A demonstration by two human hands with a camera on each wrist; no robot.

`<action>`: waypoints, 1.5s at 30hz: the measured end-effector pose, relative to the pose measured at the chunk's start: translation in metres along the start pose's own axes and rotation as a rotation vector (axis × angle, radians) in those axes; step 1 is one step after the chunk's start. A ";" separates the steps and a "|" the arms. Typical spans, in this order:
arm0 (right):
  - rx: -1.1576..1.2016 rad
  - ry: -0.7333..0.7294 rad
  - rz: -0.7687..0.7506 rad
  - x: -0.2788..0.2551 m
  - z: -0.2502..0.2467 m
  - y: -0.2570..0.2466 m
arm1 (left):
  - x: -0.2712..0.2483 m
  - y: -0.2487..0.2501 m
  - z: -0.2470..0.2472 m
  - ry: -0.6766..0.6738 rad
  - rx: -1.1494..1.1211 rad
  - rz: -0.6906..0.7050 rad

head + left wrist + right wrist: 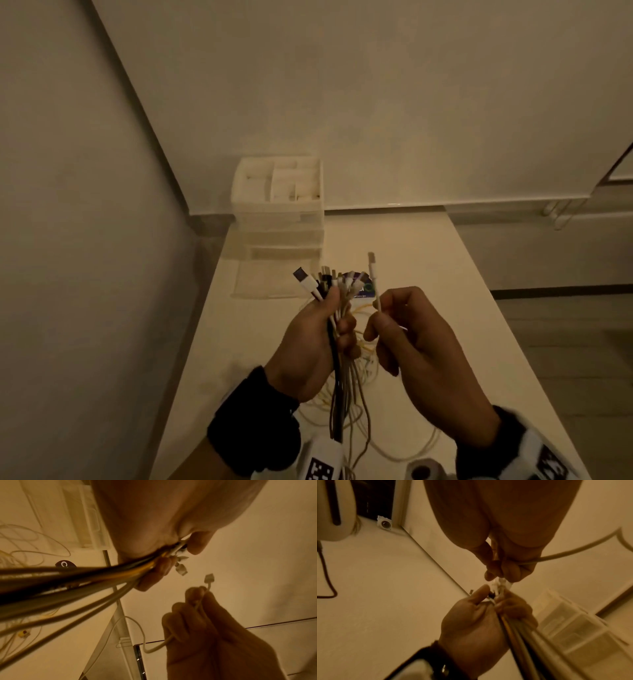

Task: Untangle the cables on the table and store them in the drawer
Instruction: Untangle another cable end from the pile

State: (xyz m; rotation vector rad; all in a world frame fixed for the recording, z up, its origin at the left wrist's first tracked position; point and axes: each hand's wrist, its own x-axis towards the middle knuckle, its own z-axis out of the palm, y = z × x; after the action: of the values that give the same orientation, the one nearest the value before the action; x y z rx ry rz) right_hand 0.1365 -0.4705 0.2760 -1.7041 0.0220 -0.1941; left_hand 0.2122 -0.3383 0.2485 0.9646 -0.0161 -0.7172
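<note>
My left hand [329, 322] grips a bundle of cables [337, 377] upright above the table, black, white and grey. Their plug ends [329, 279] fan out above my fist, and the cords hang down to a loose tangle [346, 411] on the table. My right hand [380, 318] pinches a single white cable [375, 284] just below its plug, held upright beside the bundle. The left wrist view shows that white cable [208, 582] looping down from my right hand [197, 599]. In the right wrist view the bundle [513, 628] runs through my left hand [481, 618].
A white drawer unit [279, 212] stands at the table's far left corner, its lowest drawer [270, 279] pulled out. A small card with a dark print [364, 287] lies behind my hands. A white roll [423, 471] sits at the table's [445, 274] near edge.
</note>
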 end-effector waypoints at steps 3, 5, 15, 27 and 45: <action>-0.053 0.020 0.025 -0.002 0.023 0.003 | -0.001 0.001 -0.006 -0.028 0.057 0.036; -0.081 0.036 0.044 -0.001 0.033 0.007 | -0.004 0.004 -0.009 -0.035 0.114 0.063; -0.228 0.117 0.008 0.002 0.052 0.015 | -0.013 0.011 -0.028 -0.051 0.101 0.067; -0.422 0.219 -0.088 -0.003 0.067 0.031 | -0.010 0.007 -0.026 0.024 0.262 0.148; -0.487 -0.084 0.112 -0.016 -0.051 0.064 | -0.014 0.083 -0.056 0.161 0.537 0.516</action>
State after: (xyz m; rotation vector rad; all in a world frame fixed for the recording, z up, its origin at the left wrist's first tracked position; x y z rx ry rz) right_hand 0.1193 -0.5274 0.2175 -2.1885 0.1090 -0.0324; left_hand 0.2647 -0.2589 0.2818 1.4564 -0.3183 -0.1493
